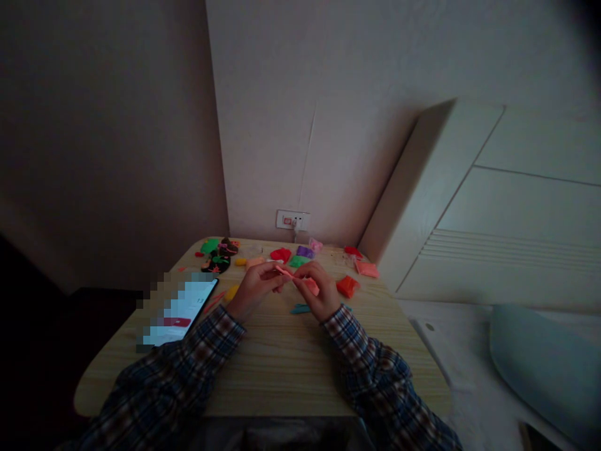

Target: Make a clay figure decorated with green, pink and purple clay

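Above the middle of the small wooden table [286, 369], my left hand [255, 287] and my right hand [323, 293] meet with fingertips pinched. Between them is a piece of pink modelling clay [284, 272], held at both ends. More pink shows beneath the right fingers, partly hidden by them. A teal modelling tool [299, 309] lies on the table under my right hand. Near my left wrist are a yellow lump [231, 292] and a thin reddish stick [214, 302].
A phone or tablet with a lit screen [181, 313] lies at the left. Coloured clay packets, including red [280, 255], green [299, 261], purple [305, 251] and orange-red [348, 286], line the back. A dark decorated piece [216, 262] sits back left. A wall socket [292, 220] is behind.
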{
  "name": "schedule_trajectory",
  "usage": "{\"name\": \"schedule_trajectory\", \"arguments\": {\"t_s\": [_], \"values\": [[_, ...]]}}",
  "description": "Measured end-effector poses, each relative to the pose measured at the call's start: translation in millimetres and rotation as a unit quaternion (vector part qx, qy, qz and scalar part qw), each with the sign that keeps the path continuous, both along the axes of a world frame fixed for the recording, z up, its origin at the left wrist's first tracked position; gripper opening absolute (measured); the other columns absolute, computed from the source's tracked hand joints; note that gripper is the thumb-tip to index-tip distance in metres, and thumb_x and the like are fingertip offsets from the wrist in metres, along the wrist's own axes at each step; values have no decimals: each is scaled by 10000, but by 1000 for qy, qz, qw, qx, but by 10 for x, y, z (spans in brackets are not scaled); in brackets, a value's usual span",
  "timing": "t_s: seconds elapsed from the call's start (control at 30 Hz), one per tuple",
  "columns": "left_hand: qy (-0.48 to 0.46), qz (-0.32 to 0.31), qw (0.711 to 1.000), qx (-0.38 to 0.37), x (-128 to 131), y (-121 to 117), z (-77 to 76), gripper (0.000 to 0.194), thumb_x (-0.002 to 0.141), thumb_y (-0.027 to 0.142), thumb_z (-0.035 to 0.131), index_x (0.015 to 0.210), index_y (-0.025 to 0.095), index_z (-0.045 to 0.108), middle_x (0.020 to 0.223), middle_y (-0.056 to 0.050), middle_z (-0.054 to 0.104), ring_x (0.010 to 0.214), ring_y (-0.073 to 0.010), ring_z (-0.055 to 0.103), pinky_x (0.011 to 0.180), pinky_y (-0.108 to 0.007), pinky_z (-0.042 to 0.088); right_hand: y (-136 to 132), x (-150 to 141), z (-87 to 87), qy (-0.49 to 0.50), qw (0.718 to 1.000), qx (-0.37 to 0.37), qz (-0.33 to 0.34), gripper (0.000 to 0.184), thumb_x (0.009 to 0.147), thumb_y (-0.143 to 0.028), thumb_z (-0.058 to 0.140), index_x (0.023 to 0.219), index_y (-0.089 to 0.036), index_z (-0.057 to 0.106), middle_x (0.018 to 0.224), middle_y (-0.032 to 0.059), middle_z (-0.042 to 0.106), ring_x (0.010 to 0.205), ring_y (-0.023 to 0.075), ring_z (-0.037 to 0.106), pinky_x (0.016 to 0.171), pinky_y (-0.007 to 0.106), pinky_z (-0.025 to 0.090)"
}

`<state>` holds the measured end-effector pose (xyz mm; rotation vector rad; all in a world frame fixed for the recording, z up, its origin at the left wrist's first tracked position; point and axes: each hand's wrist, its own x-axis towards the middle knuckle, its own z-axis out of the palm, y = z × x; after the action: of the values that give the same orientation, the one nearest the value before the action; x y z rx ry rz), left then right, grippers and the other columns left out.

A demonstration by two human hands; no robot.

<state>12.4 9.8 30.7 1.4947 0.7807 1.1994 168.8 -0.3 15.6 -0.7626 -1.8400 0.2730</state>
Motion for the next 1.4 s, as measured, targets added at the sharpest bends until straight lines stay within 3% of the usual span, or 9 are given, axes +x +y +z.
{"name": "schedule_trajectory", "arguments": {"t_s": [0.8,1.1,1.4], "values": [[30,20,999,5,4,-2,5,210,635,318,664,668,119,607,615,19,519,470,-58,398,421,-188,310,33,-1,-21,-12,1000,-16,-16,77,799,-239,524,746,-187,542,732,32,550,716,163,512,661,307,434],[33,-7,999,16,-4,-12,12,169,689,284,624,681,117,599,643,24,499,459,-43,396,423,-188,302,38,3,-28,2,1000,-11,-11,98,798,-238,536,717,-181,539,715,29,547,699,159,514,651,301,435],[6,-40,998,-39,11,-19,-10,234,683,342,628,720,125,546,543,48,482,420,-50,415,392,-177,287,3,7,5,25,1000,-9,-10,125,830,-242,491,892,-175,576,833,54,556,755,159,512,675,304,428]]}}
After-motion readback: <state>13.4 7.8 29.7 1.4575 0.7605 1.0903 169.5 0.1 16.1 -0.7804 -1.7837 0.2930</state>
